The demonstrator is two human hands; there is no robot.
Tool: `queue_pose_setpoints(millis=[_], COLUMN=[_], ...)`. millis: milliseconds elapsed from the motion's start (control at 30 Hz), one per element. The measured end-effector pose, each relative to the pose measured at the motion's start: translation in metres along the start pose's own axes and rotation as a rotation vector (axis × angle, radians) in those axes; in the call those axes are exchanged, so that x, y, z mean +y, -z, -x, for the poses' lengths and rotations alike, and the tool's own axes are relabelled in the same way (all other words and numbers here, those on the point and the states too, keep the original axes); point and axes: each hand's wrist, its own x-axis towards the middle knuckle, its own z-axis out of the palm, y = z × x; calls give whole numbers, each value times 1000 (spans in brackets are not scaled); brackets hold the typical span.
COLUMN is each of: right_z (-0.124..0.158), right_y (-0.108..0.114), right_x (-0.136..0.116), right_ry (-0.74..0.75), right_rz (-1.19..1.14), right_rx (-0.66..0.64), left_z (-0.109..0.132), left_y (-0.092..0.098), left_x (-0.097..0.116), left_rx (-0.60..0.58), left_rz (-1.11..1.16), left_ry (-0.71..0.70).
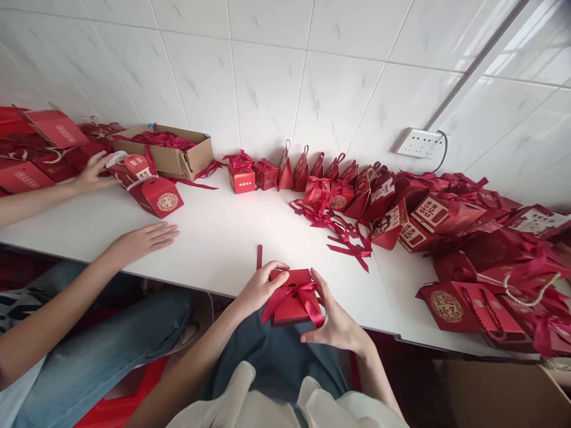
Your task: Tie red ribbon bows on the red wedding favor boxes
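A small red gift box (291,310) with a dark red ribbon bow (300,289) tied on its top is at the table's front edge, above my lap. My left hand (262,288) grips its left side, the thumb lying over the top by the bow. Around the right side curves my right hand (335,315), its fingertips at the far right corner and its thumb lower, near a ribbon tail. A short strip of ribbon (259,257) lies on the white table (223,229) just beyond my left hand.
Finished-looking red boxes (241,178) and loose ribbons (341,232) lie along the wall. A large pile of red boxes (491,249) fills the right. At left, a co-worker's hands (141,245) are near more boxes and a ribbon-filled carton (196,159). A power strip (420,144) is on the wall.
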Motion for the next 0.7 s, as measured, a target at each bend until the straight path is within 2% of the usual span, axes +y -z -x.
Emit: queue_pose_setpoints(millis=[67,133,267,333,400,500,700], right_z=[-3,-6,-9,-9,-9,-10,-10], right_y=[-1,-3,-5,-4,-3,0,0], right_x=[7,13,18,17,16,13,11], right_ry=[-23,-10,69,109,131,157,204], right_rz=[14,24,98,164,216,255,282], right_rx=[19,50,206,302,366,420,470], left_z=[-4,-5,1,8,14,21,23], left_y=[0,-1,-4,-4,-4,-4,-10], left_x=[0,0,1,1,2,4,10], left_rx=[-42,-17,220,283,283,221,153], left_rz=[-2,-18,-58,-94,-144,-210,-219], left_ry=[-3,-8,15,32,27,-28,-153])
